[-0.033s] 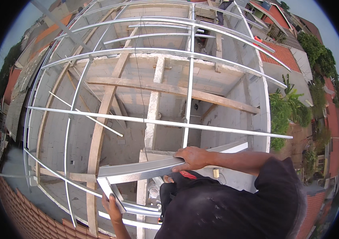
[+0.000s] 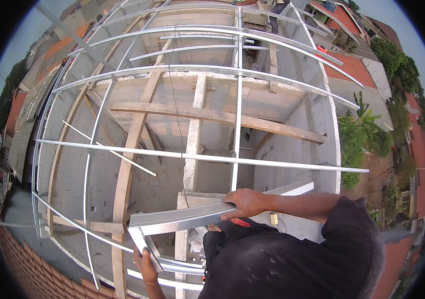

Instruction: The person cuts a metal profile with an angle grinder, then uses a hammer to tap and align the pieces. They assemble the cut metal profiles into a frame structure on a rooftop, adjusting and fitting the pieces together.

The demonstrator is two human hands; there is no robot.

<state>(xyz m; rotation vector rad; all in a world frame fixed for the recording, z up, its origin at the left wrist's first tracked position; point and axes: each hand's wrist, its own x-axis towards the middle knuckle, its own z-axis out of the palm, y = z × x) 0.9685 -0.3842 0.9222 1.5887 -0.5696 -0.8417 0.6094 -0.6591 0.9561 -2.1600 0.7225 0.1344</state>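
My right hand [image 2: 247,202] is closed over a long silvery metal channel [image 2: 178,219], its fingers on the top edge and the near side. The channel lies slanted in front of me; a pale metal length continues past my forearm on the right, apparently the same piece. At the channel's left end a shorter metal piece [image 2: 142,240] joins or touches it at an angle. My left hand [image 2: 146,264] is wrapped round the lower part of this short piece, thumb on the near face. Whether the two pieces are fastened cannot be made out.
A silvery roof frame [image 2: 197,157] spans open rooms with grey block walls. Wooden planks [image 2: 212,114] cross beneath it, beside a rough concrete beam [image 2: 192,144]. The floor lies well below. Another person [image 2: 275,17] is at the far end. Tiled roofs [image 2: 38,269] and trees border the building.
The scene has shifted slightly right and down in the picture, hands and metal pieces included. Both hands keep the same holds.
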